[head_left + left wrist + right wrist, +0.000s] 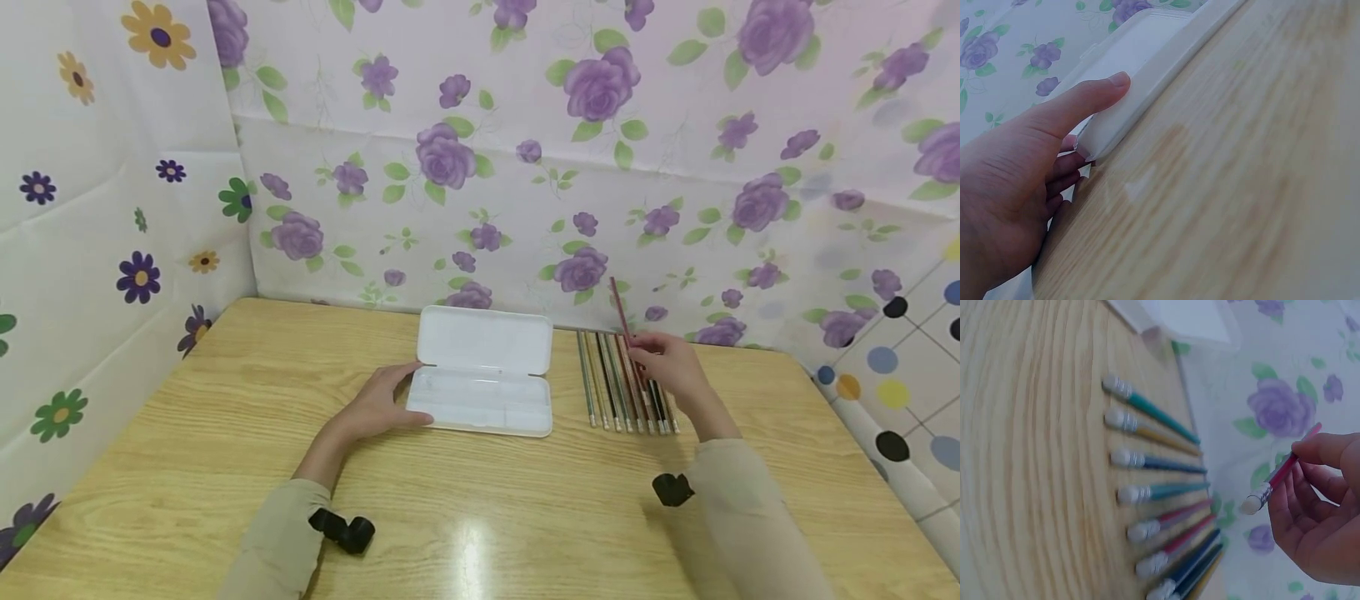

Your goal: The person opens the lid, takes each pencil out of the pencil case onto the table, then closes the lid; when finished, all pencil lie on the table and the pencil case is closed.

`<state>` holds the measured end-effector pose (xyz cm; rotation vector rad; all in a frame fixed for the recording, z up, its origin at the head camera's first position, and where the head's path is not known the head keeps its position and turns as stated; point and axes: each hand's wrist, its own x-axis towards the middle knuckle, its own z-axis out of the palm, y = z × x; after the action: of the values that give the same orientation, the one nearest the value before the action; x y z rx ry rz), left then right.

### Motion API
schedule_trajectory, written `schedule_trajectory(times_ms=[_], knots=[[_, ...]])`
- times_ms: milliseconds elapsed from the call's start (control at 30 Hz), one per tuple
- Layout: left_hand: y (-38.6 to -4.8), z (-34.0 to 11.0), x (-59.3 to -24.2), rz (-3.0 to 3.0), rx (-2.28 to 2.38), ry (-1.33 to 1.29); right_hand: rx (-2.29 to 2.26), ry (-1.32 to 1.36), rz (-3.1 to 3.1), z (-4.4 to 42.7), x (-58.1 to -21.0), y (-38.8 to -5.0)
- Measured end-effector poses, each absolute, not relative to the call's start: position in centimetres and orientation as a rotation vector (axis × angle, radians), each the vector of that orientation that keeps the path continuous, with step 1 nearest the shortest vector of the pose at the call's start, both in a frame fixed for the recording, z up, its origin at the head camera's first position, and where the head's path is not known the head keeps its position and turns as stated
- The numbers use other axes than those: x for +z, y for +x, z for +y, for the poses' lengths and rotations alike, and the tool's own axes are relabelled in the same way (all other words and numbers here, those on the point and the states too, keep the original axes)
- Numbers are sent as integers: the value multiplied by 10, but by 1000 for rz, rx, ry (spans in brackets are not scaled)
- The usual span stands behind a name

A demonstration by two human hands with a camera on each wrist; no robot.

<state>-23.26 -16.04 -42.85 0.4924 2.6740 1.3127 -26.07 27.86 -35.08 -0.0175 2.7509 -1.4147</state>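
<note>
A white plastic pencil case (480, 425) lies on the table with its lid (486, 340) raised at the back; low dividers show inside. My left hand (378, 404) holds the case by its left end, the thumb (1100, 94) against the front wall and the other fingers round the end. To the right, my right hand (670, 364) pinches a red pencil (1285, 467) between thumb and fingers, its white eraser end pointing down, above the other pencils. Several pencils (602, 379) in green, yellow, dark and red lie side by side, eraser ends toward me.
The wooden table (487, 500) ends at a purple-flowered cloth (510, 208) behind the case and pencils. Another flowered cloth (97, 275) hangs on the left, and a dotted one (907, 383) on the right. Each wrist wears a small black camera.
</note>
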Motion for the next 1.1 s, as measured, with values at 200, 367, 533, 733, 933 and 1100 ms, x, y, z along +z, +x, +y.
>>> schedule_trajectory(times_ms=[200,367,533,733,933,1100], knots=[[-234,-161,-430,2681,1309,506,-1392,71,2742,308,-362,-258],[-235,-160,-430,2686,1308,510,-1377,146,2733,328,-368,-256],[-234,-161,-429,2685,1304,513,-1341,190,2740,341,-373,-254],[-234,-161,-430,2683,1316,521,-1165,214,2805,349,-383,-254],[-233,-161,-431,2669,1332,526,-1091,239,2825,353,-393,-255],[-234,-161,-431,2669,1337,521,-1072,218,2864,353,-396,-256]])
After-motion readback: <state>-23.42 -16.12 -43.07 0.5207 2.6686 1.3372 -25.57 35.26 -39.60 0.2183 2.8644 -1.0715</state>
